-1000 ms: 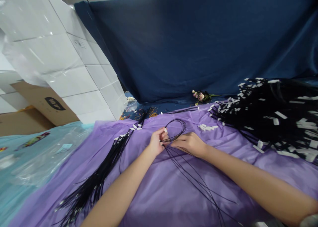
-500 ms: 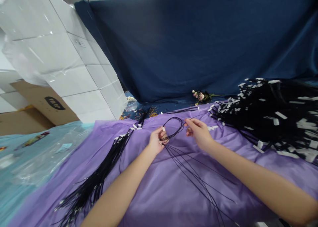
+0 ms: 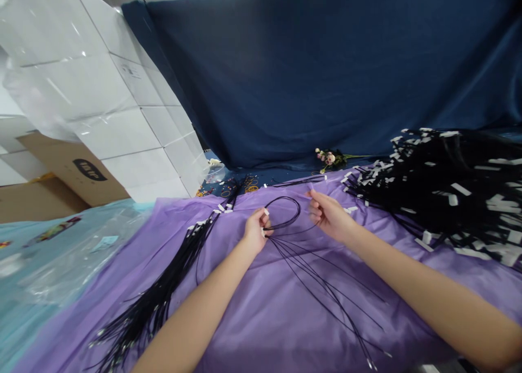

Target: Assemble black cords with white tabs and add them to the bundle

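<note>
My left hand (image 3: 256,231) is closed around a bundle of thin black cords (image 3: 300,210), with white tabs showing at the fingers. Part of the bundle curves up in a loop between my two hands. Below the grip, several loose cord ends (image 3: 334,299) fan out over the purple cloth, some with small pale tips. My right hand (image 3: 328,212) is closed to the right of the loop, thumb and forefinger pinched. One thin cord runs from the left hand to its curled fingers; its exact grip is partly hidden.
A long bunch of black cords (image 3: 171,280) lies left on the purple cloth (image 3: 261,335). A large heap of white-tabbed black cords (image 3: 448,188) is at right. Artificial flowers (image 3: 328,158) lie by the blue curtain (image 3: 326,74). White boxes (image 3: 114,134) stand at left.
My right hand has moved slightly right, away from the loop, and a single cord now stretches below toward it. The loop looks thinner and tighter. My left hand has barely moved.
</note>
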`<state>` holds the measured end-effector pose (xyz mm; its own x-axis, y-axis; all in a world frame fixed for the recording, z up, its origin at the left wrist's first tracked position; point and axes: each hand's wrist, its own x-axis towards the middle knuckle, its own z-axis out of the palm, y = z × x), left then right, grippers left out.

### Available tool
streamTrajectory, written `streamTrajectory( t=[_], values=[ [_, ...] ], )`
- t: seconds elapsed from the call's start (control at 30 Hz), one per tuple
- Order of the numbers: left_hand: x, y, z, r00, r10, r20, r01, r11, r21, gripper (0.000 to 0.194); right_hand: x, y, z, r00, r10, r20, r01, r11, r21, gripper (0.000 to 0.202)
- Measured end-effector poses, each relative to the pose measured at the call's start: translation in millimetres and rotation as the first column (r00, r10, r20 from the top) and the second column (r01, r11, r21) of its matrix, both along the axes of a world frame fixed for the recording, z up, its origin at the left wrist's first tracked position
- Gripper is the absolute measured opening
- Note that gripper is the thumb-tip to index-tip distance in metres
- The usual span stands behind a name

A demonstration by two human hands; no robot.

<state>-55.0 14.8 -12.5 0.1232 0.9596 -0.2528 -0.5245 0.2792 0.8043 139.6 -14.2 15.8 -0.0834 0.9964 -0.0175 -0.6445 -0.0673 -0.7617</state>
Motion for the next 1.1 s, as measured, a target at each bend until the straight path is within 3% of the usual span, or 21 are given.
streamTrajectory(
  t=[0.1, 0.17, 0.33, 0.4, 0.5, 0.67, 1.1],
  values=[
    [3, -3, -3.5, 0.981, -0.013, -0.196, 0.029, 0.997, 0.077, 0.019, -6, -8, -2.9, 0.967, 0.108, 0.231, -0.126, 0.990, 0.064, 0.032],
    [6, -5, -7.0, 0.956, -0.014, -0.294, 0.061, 0.987, 0.150, 0.020, -10, -12, -7.4, 0.908, 0.115, 0.403, -0.171, 0.979, 0.107, 0.031],
    [9, -7, -8.7, 0.944, -0.089, -0.319, 0.171, 0.955, 0.242, 0.022, -15, -10, -20.9, 0.664, -0.185, 0.724, -0.165, 0.909, 0.383, 0.027],
    [9, -8, -5.7, 0.951, -0.136, -0.278, 0.206, 0.949, 0.240, 0.023, -15, -8, -24.3, 0.609, -0.275, 0.744, -0.134, 0.889, 0.438, 0.027],
    [9, -10, -0.7, 0.953, -0.197, -0.231, 0.251, 0.940, 0.232, 0.024, -14, -7, -25.3, 0.604, -0.328, 0.726, -0.077, 0.883, 0.463, 0.025],
    [7, -12, 3.9, 0.955, -0.209, -0.212, 0.252, 0.946, 0.202, 0.024, -13, -8, -23.1, 0.632, -0.349, 0.692, -0.041, 0.877, 0.479, 0.020],
    [3, -10, 1.1, 0.945, -0.262, -0.195, 0.305, 0.922, 0.237, 0.025, -13, -9, -23.6, 0.581, -0.381, 0.720, -0.055, 0.863, 0.502, 0.019]
  ],
)
